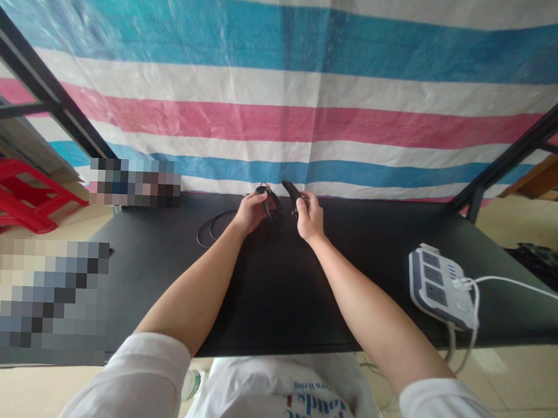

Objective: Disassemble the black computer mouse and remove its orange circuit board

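Near the back edge of the black table, my left hand (251, 213) is closed around a dark rounded object (271, 201). Its exact kind is unclear, as my fingers and the shade cover part of it. A thin black cable (204, 230) loops over the tabletop beside that hand. A short gap to the right, my right hand (310, 216) grips a slim, curved black object (290, 188), its upper end sticking out past the thumb. My palm hides the lower part. The two held things are apart.
A white and grey power strip (437, 287) with plugged-in white cables lies on the right of the black table (284, 308). Striped sheeting (273, 122) hangs behind. Black metal posts (517, 148) flank the table. A red stool (25, 192) stands left; two left areas are blurred.
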Action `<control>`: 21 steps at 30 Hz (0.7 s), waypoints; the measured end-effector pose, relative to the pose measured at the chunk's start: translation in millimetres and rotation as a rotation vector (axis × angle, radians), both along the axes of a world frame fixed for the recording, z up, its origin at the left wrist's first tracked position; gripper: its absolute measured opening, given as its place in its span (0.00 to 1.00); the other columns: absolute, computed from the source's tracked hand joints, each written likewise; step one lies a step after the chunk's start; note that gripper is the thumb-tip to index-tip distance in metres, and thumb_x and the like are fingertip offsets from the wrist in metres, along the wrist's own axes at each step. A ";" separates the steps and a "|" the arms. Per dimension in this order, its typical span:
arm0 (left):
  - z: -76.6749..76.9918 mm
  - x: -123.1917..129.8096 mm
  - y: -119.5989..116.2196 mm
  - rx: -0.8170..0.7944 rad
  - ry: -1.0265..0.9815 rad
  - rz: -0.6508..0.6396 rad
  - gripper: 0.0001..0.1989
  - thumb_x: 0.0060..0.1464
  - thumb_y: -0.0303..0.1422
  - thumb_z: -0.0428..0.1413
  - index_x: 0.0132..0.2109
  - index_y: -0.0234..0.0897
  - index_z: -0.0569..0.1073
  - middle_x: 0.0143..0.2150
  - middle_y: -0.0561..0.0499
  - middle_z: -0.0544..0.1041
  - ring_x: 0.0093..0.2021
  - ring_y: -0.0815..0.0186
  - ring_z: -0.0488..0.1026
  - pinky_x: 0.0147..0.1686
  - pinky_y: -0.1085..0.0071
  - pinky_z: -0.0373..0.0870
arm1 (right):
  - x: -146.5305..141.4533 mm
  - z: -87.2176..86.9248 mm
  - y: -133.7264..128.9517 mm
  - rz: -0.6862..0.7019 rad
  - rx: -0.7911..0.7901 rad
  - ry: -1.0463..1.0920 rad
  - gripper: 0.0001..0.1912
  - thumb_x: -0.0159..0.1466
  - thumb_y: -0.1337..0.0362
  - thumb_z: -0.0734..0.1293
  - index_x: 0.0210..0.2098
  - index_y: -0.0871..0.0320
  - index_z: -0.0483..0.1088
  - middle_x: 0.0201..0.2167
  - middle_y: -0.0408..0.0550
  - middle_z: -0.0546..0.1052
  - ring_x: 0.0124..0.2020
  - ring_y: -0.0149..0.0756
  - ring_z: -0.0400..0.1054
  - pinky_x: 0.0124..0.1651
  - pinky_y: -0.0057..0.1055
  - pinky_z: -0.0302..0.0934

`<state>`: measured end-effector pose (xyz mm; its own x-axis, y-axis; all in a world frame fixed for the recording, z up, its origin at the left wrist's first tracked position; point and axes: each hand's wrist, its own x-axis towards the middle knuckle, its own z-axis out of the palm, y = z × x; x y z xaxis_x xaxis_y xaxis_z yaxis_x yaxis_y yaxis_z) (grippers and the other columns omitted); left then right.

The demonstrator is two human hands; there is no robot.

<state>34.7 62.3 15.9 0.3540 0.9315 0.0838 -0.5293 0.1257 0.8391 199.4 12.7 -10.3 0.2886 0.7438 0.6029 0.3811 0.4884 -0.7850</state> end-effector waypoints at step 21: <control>3.8 1.1 3.7 -0.236 0.060 0.024 0.17 0.53 0.37 0.48 0.43 0.30 0.74 0.28 0.44 0.78 0.23 0.59 0.75 0.23 0.67 0.71 | -4.3 12.1 5.6 0.369 -0.227 0.590 0.24 0.58 0.42 0.70 0.35 0.55 0.62 0.21 0.36 0.70 0.19 0.33 0.74 0.15 0.23 0.64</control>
<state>35.8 66.0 19.7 0.3294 0.9309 -0.1580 -0.4847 0.3103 0.8178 195.1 18.2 1.8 0.2239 0.9435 0.2441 -0.2945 0.3043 -0.9059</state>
